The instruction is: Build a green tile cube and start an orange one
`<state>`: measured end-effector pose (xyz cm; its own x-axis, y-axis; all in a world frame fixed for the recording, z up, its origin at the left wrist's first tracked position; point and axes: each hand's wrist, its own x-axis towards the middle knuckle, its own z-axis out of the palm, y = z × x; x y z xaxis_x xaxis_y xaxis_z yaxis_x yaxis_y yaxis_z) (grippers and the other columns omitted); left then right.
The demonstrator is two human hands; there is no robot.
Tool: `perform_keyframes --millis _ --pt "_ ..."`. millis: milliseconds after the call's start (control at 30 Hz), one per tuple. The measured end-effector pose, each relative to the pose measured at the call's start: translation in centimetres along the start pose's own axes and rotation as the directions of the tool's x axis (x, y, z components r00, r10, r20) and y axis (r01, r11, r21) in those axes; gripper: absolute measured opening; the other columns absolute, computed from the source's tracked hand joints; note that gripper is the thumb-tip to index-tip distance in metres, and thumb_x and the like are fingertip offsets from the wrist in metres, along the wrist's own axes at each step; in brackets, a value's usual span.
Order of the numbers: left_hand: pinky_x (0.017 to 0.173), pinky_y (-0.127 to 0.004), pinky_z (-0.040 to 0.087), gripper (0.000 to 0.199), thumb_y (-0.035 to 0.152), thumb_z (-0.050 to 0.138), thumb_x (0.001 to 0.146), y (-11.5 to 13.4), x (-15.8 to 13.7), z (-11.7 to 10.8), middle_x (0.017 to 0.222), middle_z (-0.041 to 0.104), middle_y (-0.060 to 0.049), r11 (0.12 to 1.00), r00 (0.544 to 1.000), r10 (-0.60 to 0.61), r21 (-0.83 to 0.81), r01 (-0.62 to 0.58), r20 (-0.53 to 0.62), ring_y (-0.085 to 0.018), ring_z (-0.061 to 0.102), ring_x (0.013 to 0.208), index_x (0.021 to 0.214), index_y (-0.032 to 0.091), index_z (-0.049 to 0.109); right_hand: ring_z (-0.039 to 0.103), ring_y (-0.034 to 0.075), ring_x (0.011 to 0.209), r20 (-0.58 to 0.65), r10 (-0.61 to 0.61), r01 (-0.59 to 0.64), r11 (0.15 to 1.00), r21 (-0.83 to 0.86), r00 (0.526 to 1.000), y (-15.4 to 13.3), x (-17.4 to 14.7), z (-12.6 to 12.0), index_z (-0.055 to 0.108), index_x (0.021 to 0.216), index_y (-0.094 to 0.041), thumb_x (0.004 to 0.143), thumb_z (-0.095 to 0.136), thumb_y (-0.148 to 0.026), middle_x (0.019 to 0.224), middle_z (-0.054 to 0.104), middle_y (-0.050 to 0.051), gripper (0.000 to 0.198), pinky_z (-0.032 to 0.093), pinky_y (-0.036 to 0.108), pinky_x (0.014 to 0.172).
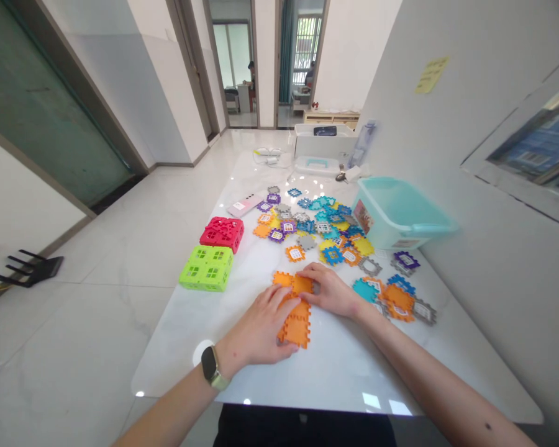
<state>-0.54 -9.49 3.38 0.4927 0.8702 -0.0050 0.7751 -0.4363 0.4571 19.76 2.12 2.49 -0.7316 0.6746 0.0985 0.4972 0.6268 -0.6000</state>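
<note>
Several orange interlocking tiles (297,330) with toothed edges are joined in a flat panel on the table in front of me. Across its left side lies my left hand (265,323), thumb at the near edge and fingers curled over the tiles, gripping them; a watch is on that wrist. My right hand (327,288) pinches the orange tile (302,284) at the panel's far right corner between thumb and fingers. Part of the panel is hidden under my left hand. Beyond it lies a loose orange tile (295,253) with a window pattern.
A green block (207,268) and a red block (222,232) built of tiles stand at left, near a pink phone (245,205). Mixed tiles (323,226) spread beyond my hands, with more tiles (400,298) at right. A turquoise bin (400,211) stands by the wall.
</note>
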Motion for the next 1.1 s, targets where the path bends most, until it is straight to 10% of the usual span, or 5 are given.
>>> perform_keyframes --millis 800,1100 --pt "0.118 -0.050 0.022 0.091 0.046 0.075 0.067 -1.6 1.5 -1.2 0.153 0.038 -0.007 1.000 0.994 0.009 0.008 -0.010 0.109 -0.032 0.031 0.141 0.146 0.025 0.036 0.058 0.021 0.089 -0.018 0.012 -0.012 1.000 -0.008 1.000 -0.1 0.1 0.3 0.071 0.104 -0.016 0.083 0.069 -0.027 0.095 0.060 0.009 0.024 0.047 0.032 0.082" --pt "0.120 -0.051 0.021 0.079 0.012 0.056 0.075 -3.2 1.0 -3.0 0.163 0.010 -0.007 0.995 0.994 -0.043 -0.090 0.052 0.098 -0.028 0.008 0.150 0.149 0.027 0.032 0.066 0.021 0.078 -0.190 0.197 -0.204 0.979 -0.020 0.962 2.6 -1.8 -2.0 0.072 0.091 -0.018 0.089 0.045 -0.017 0.087 0.074 0.007 0.027 0.046 0.030 0.070"
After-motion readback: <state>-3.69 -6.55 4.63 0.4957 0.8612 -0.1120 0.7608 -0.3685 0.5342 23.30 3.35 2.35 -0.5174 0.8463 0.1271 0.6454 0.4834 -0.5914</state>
